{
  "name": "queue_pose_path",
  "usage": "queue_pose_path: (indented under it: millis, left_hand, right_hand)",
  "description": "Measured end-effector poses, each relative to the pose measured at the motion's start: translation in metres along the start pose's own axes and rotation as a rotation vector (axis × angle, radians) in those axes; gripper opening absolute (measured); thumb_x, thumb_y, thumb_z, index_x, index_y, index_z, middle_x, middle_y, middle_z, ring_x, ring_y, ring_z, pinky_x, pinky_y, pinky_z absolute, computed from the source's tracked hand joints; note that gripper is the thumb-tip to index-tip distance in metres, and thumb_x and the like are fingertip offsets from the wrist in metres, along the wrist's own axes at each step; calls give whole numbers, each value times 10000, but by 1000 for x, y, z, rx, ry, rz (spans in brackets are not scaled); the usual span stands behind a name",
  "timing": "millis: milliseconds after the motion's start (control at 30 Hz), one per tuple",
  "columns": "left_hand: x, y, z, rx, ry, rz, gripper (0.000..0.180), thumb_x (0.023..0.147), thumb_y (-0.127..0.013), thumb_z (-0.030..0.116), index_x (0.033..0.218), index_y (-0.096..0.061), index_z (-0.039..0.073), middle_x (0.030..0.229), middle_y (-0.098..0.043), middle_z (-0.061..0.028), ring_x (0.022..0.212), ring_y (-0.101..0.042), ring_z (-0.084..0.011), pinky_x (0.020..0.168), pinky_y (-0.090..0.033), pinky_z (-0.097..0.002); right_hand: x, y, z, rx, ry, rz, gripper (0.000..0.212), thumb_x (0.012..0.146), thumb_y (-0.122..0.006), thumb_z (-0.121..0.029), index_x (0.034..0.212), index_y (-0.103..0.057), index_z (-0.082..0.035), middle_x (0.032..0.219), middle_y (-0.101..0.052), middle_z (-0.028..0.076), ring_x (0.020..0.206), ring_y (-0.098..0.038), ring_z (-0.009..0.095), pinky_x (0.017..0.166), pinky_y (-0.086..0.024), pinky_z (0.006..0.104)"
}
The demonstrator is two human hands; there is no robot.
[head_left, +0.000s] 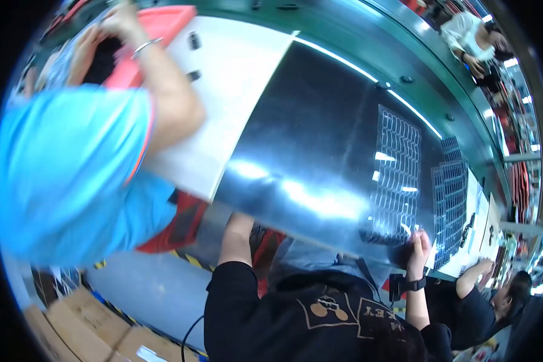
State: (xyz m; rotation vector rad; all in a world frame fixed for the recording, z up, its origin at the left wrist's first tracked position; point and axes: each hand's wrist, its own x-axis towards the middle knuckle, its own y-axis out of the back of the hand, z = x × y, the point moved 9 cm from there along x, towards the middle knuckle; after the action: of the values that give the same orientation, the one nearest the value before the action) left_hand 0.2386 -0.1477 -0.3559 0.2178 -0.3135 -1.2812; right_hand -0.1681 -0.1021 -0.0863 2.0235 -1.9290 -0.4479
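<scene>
My right hand is at the near right of the dark glossy work surface, its fingers closed at the near edge of a clear sheet. Rows of rounded cut outlines cover that sheet, which lies flat. A small pale curl shows by the fingertips. A dark band sits on my right wrist. My left forearm reaches to the near table edge, which hides the hand.
More patterned clear sheets lie right of my hand. At left, a person in a blue shirt works over a red tray on a white surface. Another person sits at right. Cardboard boxes stand at lower left.
</scene>
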Motion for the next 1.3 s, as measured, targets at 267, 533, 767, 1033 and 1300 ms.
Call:
queue_pose_path:
  millis: [267, 533, 767, 1033, 1300]
  left_hand:
    - [-10, -124, -84, -73, 83, -375, 262, 772, -493, 252, 927, -564, 54, 905, -573, -173, 852, -546, -319, 733, -436, -410]
    - [-146, -180, -129, -129, 223, -601, 270, 774, -491, 261, 936, -561, 57, 907, -572, -175, 857, -543, -323, 736, -435, -413]
    - [-219, -161, -134, -101, 269, -709, 277, 776, -490, 268, 944, -558, 59, 909, -570, -177, 862, -541, -326, 740, -433, -416]
    - [-261, -144, -115, -50, 272, -765, 285, 778, -488, 276, 953, -554, 61, 911, -569, -179, 867, -539, -329, 743, -432, -420]
    - [-275, -89, -73, 131, 225, -765, 293, 780, -486, 285, 961, -551, 64, 914, -567, -181, 872, -536, -332, 747, -431, -423]
  right_hand:
    - [-2, -9, -12, -135, -109, 98, 223, 806, -463, -156, 631, -379, -47, 643, -346, 11, 580, -334, 89, 545, -258, 209]
    - [-5, -13, -12, -257, -171, 193, 201, 797, -453, -160, 646, -387, -46, 672, -328, 5, 595, -313, 83, 557, -230, 205]
    - [-10, -15, -9, -336, -240, 218, 165, 772, -441, -140, 654, -355, -63, 714, -293, -16, 609, -283, 54, 557, -208, 194]
    - [-5, -12, -13, -312, -215, 228, 179, 778, -446, -134, 638, -373, -49, 685, -309, -9, 599, -296, 66, 547, -212, 201]
    - [2, -19, -18, -258, -187, 178, 239, 810, -443, -144, 606, -378, -38, 633, -308, -6, 571, -295, 74, 528, -214, 213]
